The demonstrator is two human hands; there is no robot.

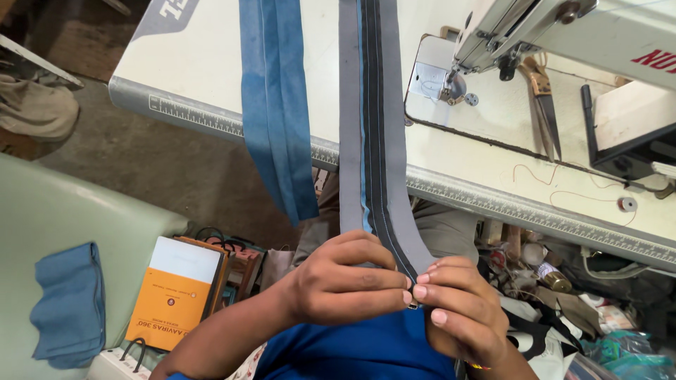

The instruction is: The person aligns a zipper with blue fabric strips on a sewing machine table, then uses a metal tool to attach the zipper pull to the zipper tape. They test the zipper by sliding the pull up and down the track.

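Head view, left to right: a folded blue cloth (68,304) lies on the pale green seat (42,218), an orange book (171,293) stands beside it, and a loose blue strip (278,105) hangs over the table (204,63) edge. Just right of that hangs the grey strip (384,127) with a zipper (372,141) down its middle; it drapes from the tabletop down to my lap.

My left hand (338,281) is closed in a pinch, thumb and forefinger nipping the strip's lower end. My right hand (461,309) meets it fingertip to fingertip, curled shut on the same end, where a small metal piece shows, likely the slider, though I cannot tell for sure.

The strip looks light and limp, so it should sag and twist wherever I let go; the zipper teeth give the only firmness. I judge the best hold is right at the end, one hand either side of the teeth.

Farther right sit the sewing machine (563,35), scissors (546,112) and a thread spool (627,204).
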